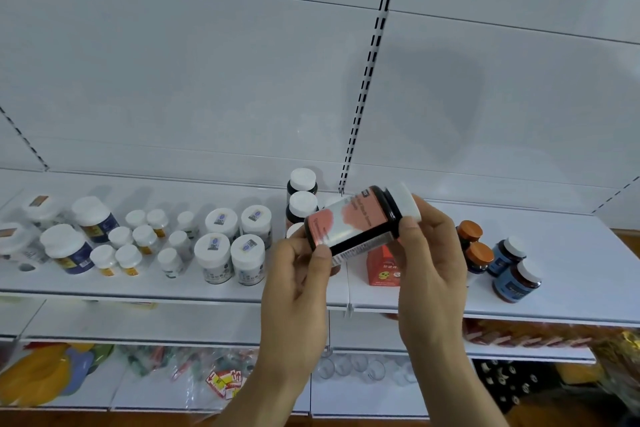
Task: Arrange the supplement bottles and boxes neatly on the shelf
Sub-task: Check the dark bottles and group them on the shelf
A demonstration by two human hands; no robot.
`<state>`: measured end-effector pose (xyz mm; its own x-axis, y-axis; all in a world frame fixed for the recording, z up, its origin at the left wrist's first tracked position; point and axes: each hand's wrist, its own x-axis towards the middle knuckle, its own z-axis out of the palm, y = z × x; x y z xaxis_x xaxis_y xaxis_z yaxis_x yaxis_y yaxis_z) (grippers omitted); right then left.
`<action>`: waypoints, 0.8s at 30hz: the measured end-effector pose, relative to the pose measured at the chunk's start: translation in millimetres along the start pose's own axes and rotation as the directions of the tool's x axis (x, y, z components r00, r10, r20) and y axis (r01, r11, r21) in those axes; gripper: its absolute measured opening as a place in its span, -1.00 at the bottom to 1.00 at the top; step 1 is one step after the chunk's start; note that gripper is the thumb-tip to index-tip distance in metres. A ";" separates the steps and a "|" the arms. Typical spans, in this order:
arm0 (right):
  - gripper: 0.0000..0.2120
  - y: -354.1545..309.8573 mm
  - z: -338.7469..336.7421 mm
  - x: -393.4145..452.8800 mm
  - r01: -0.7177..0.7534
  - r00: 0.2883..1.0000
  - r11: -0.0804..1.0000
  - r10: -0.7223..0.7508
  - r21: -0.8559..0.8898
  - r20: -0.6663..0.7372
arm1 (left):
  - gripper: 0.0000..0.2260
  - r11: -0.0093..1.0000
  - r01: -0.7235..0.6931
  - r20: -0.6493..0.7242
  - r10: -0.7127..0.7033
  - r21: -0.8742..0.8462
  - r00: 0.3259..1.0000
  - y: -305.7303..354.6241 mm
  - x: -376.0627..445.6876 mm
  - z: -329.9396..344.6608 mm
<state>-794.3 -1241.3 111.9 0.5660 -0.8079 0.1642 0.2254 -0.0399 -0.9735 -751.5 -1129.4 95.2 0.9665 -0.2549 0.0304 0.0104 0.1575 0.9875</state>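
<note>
1. Supplement bottle (360,218) — head view: dark glass, coral-and-white label, white cap, held on its side above the front half of the shelf (138,284), cap end tipped up to the right.
2. Left hand (298,284) pinches the base end, thumb on the label's near face, fingers curled behind. Right hand (429,260) grips the neck and cap end, thumb across the shoulder, fingers wrapped behind. Neither hand is spread; both clamp the same bottle.
3. Relative position: bottle spans the gap between the 2 hands, clear of the shelf surface and touching none of the stock.
4. Risk 1: bottle is horizontal, so standing it up means a turn while 1 hand lets go; smooth glass could slip then and drop onto the items below.
5. Risk 2: the red box (382,269) sits right under the bottle, and the 2 dark white-capped bottles (302,199) stand just behind the left hand. A careless set-down or a swinging wrist could knock them over.
6. Risk 3: 2 orange-capped bottles (474,246) and 2 blue-label bottles (512,270) stand near the right hand; a wide withdrawal could clip them.
7. Risk 4: label may end up facing backward, spoiling the row; the free slot is probably behind the hands, hidden here.
8. White-lidded jars (228,246) stand in rows well to the left, out of reach of any slip.
</note>
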 end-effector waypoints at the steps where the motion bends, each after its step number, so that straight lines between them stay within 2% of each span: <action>1: -0.78 -0.4 0.1 0.4 -0.011 1.000 0.999 0.010 0.035 0.020 | -0.70 1.000 -0.008 -0.012 0.008 0.019 1.000 1.0 0.4 0.4; 3: -0.75 -0.5 0.5 0.6 -0.015 0.999 0.999 0.014 0.045 0.036 | -0.68 0.998 -0.016 -0.045 0.018 0.053 0.999 3.5 2.5 0.5; 7: -0.80 2.9 -0.4 0.8 0.007 1.000 1.000 -0.006 -0.022 0.025 | -0.68 0.999 0.009 -0.049 -0.006 0.054 0.999 2.1 8.0 -1.5; 11: -0.81 4.3 0.2 1.3 0.013 1.000 0.998 -0.013 -0.058 0.010 | -0.88 1.000 0.014 -0.024 -0.014 0.007 1.000 -1.6 6.6 -1.0; 15: -0.77 4.4 -1.3 0.6 0.029 0.998 0.999 -0.028 -0.031 0.048 | -0.75 1.000 0.013 -0.066 -0.013 0.001 0.998 -2.3 7.1 1.5; 18: -0.76 1.7 -1.6 0.1 0.045 0.996 0.999 -0.046 0.006 0.083 | -0.79 0.998 0.055 -0.109 -0.055 0.003 0.993 -2.8 10.7 0.2; 22: -0.72 0.0 -0.7 -2.4 0.088 0.993 0.994 -0.092 0.063 0.078 | -0.75 0.983 0.175 -0.084 -0.179 -0.045 0.980 -8.3 16.7 0.2; 24: -0.64 3.2 0.5 -5.8 0.172 0.980 0.984 -0.174 0.037 0.099 | -0.74 0.966 0.247 -0.055 -0.252 -0.082 0.966 -10.5 18.4 -0.5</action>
<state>-796.4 -1236.5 108.0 0.5941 -0.7259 0.3465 0.3482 -0.1562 -0.9243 -733.6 -1135.3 85.3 0.9453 -0.2336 -0.2276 0.2696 0.1670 0.9484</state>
